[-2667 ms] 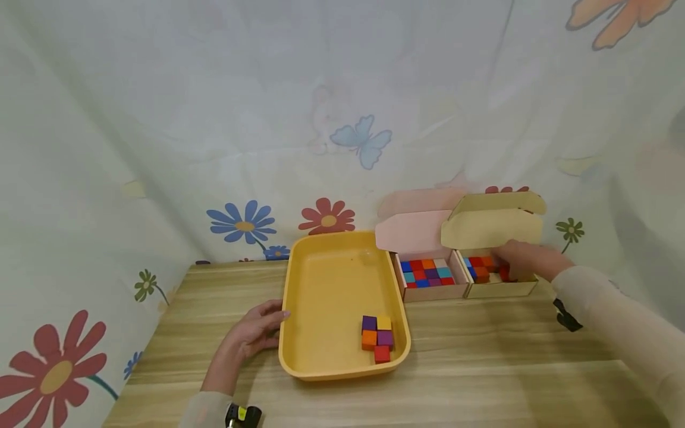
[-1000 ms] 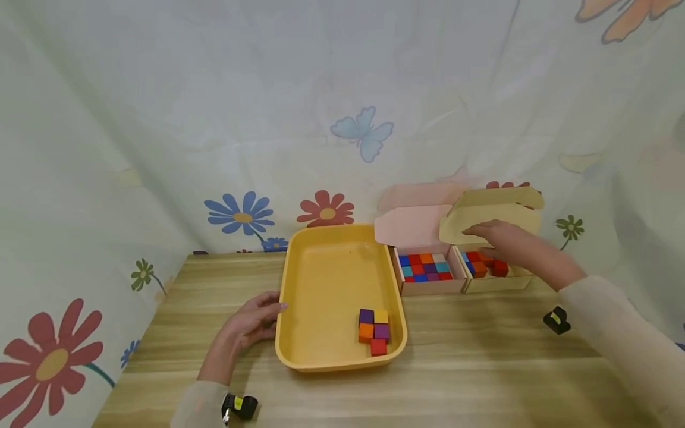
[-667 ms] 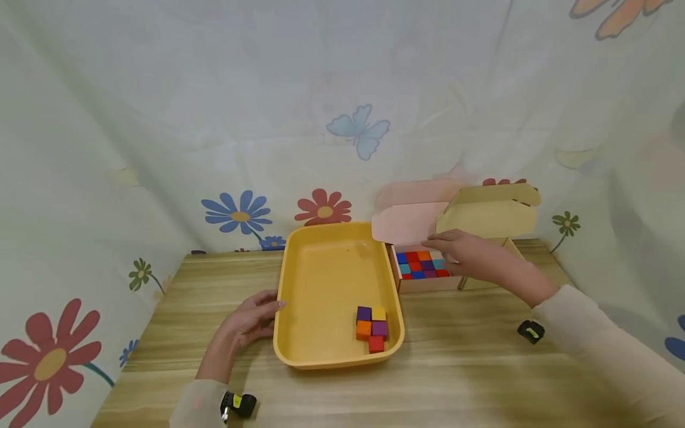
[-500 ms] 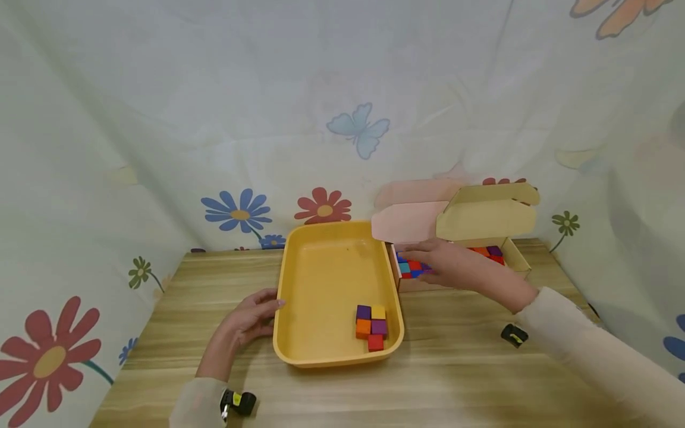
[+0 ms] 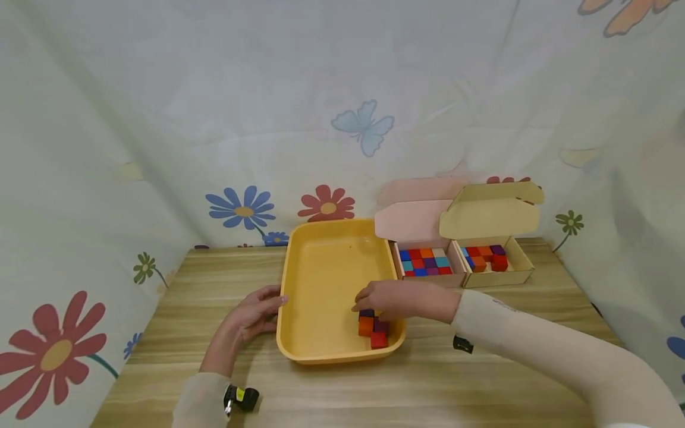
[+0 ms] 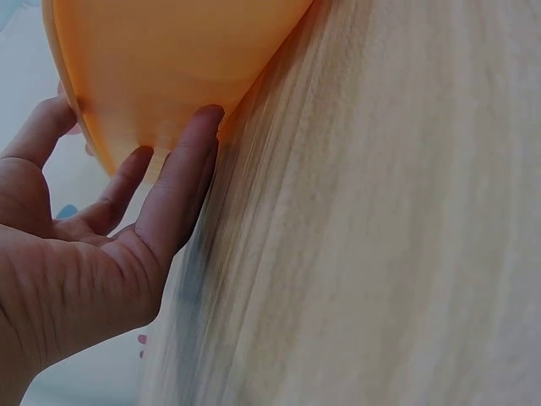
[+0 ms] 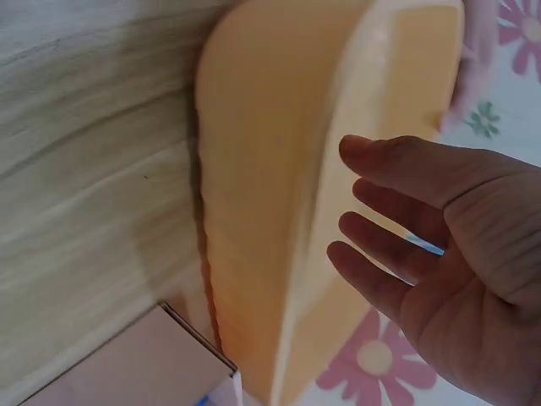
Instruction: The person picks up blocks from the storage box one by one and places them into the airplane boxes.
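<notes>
My left hand (image 5: 257,312) grips the left side of a yellow tray (image 5: 321,285), thumb over the rim and fingers against the outer wall. In the left wrist view its fingertips (image 6: 210,118) touch that wall. My right hand (image 5: 404,299) is over the tray's near right part, right above some wooden cubes. The right wrist view shows its fingers (image 7: 372,279) loosely bent, with nothing between them. Beneath this hand show a dark purple cube (image 5: 366,313), an orange cube (image 5: 366,326), a purple cube (image 5: 380,326) and a red cube (image 5: 379,340). The yellow cube is hidden behind the hand.
Right of the tray, a pink box (image 5: 436,280) with its lid up holds rows of coloured cubes. Beside it a pale yellow box (image 5: 500,277), lid also raised, holds several cubes. A flowered curtain (image 5: 428,89) hangs behind the wooden table (image 5: 321,398).
My right hand has left the pale yellow box, passing left over the pink box to the cubes in the tray. The left hand has stayed on the tray's rim.
</notes>
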{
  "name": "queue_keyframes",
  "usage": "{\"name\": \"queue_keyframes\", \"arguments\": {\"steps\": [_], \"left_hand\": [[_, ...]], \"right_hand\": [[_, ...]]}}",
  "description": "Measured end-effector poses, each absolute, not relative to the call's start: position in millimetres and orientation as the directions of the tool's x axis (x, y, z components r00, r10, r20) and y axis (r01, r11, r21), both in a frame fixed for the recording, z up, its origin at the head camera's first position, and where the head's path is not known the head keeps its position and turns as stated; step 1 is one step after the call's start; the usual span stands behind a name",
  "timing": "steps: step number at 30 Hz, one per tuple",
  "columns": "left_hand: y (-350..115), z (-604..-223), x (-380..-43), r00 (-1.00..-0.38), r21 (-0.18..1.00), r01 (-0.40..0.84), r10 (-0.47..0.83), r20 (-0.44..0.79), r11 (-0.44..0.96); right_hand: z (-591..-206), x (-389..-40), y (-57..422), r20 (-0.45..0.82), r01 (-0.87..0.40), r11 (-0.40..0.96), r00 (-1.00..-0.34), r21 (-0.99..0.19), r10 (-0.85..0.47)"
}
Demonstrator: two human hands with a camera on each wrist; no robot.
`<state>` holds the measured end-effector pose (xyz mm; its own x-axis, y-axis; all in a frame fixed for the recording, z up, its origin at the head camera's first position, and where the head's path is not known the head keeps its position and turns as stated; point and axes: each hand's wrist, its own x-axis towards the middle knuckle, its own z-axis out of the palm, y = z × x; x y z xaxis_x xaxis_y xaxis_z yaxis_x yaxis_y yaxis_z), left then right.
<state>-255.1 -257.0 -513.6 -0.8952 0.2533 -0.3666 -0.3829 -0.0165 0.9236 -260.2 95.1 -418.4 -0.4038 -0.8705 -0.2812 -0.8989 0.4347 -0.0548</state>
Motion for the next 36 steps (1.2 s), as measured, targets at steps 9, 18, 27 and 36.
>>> {"name": "queue_keyframes", "arguments": {"steps": [9, 18, 27, 36], "left_hand": [[-259, -513, -251, -0.891, 0.922, -0.387, 0.259, -0.373, -0.007], [-258, -516, -251, -0.897, 0.923, -0.385, 0.241, -0.37, -0.019], [-257, -518, -252, -0.9, 0.925, -0.38, 0.245, -0.362, -0.03], [-254, -513, -253, -0.898, 0.921, -0.39, 0.223, -0.379, -0.006]], "right_hand": [[-446, -272, 67, -0.413, -0.942, 0.335, -0.313, 0.019, -0.855], [-438, -278, 43, -0.519, -0.912, 0.408, -0.369, 0.041, -0.771], [-436, -278, 39, -0.561, -0.92, 0.381, -0.364, 0.091, -0.744], [-431, -276, 42, -0.532, -0.916, 0.39, -0.376, 0.09, -0.759]]}}
